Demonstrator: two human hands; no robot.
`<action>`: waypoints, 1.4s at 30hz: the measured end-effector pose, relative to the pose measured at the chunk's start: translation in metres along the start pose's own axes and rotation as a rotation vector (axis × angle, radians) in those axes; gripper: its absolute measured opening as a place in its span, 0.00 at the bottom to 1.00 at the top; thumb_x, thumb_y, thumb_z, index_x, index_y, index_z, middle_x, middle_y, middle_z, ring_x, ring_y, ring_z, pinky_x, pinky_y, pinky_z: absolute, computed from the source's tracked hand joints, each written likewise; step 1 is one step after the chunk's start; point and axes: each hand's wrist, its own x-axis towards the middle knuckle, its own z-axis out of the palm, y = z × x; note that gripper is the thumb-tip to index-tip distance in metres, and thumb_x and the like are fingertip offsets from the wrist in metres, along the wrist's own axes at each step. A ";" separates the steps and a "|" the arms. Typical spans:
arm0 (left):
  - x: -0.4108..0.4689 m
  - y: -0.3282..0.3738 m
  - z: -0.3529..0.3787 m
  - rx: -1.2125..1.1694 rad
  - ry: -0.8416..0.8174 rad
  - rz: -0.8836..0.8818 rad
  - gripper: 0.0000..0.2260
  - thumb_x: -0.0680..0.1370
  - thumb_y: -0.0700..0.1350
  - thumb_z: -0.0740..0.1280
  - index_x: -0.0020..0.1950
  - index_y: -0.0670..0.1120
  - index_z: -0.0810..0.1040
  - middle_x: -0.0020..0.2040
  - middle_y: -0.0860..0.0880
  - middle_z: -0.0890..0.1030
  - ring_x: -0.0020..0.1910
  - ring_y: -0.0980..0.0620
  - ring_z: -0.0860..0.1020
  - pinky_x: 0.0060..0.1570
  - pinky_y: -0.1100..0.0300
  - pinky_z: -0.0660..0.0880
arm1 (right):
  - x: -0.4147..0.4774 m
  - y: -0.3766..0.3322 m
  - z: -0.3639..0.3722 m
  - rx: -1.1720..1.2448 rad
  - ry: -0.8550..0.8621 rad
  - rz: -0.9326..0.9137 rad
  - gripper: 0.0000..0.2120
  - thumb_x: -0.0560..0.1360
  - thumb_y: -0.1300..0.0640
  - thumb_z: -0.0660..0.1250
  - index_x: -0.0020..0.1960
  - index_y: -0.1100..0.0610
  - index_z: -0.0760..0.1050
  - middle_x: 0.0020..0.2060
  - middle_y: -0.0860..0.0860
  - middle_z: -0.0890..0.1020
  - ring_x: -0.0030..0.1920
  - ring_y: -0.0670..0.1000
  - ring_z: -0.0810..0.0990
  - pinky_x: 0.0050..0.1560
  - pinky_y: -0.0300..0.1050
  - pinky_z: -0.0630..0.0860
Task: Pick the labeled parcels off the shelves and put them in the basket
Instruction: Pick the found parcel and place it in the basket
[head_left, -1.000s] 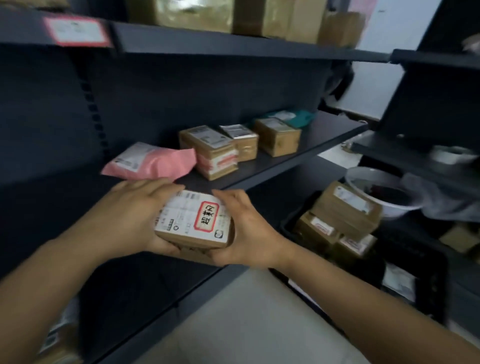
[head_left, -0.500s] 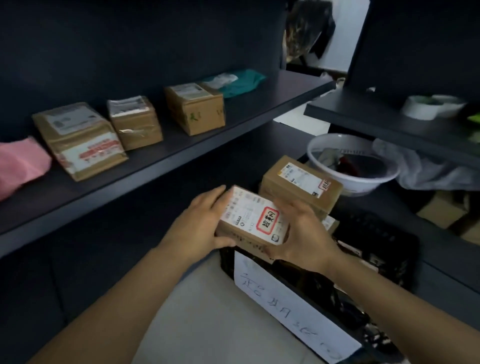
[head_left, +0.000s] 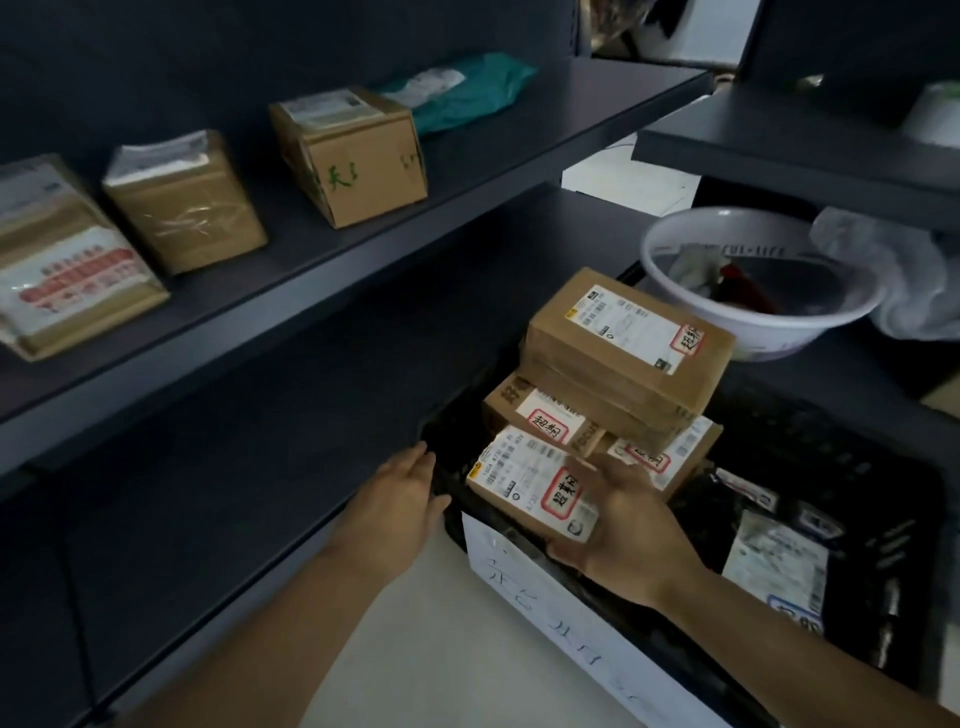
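Placing is in hand: the right hand (head_left: 628, 530) grips the small labeled parcel (head_left: 524, 486) low over the black basket's (head_left: 810, 436) 9 o'clock corner, with the left hand (head_left: 400, 499) open just beside the rim. Next, I judge, it should be lowered and released at 7 o'clock of the stacked boxes (head_left: 623, 343) inside; flat mailers (head_left: 774, 566) lie at 3 o'clock.

Dim overall. Daylight comes from the bright opening (head_left: 711, 49) at upper right. Dark shelves (head_left: 363, 228) swallow light; tape on one box (head_left: 192, 223) shows glare. Slight blur throughout; straight lines bow near the edges.
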 end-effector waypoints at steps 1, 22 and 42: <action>0.004 0.000 0.001 0.000 -0.003 -0.005 0.26 0.81 0.53 0.56 0.76 0.44 0.54 0.77 0.49 0.53 0.75 0.52 0.53 0.70 0.63 0.51 | 0.005 0.001 0.005 0.003 -0.010 0.001 0.41 0.67 0.42 0.72 0.75 0.49 0.59 0.70 0.49 0.66 0.70 0.53 0.61 0.66 0.49 0.69; 0.027 -0.011 0.005 0.064 -0.082 0.091 0.26 0.80 0.51 0.59 0.76 0.45 0.56 0.77 0.50 0.54 0.75 0.55 0.53 0.69 0.67 0.50 | 0.077 0.017 0.095 0.070 -0.433 0.089 0.13 0.77 0.53 0.61 0.61 0.54 0.73 0.60 0.54 0.75 0.55 0.51 0.77 0.55 0.44 0.75; 0.026 -0.018 0.014 0.090 -0.060 0.124 0.26 0.81 0.50 0.58 0.76 0.47 0.54 0.77 0.51 0.52 0.75 0.56 0.52 0.69 0.67 0.50 | 0.069 0.050 0.103 0.158 -0.425 0.327 0.18 0.74 0.59 0.69 0.62 0.60 0.74 0.63 0.56 0.77 0.62 0.53 0.77 0.59 0.44 0.76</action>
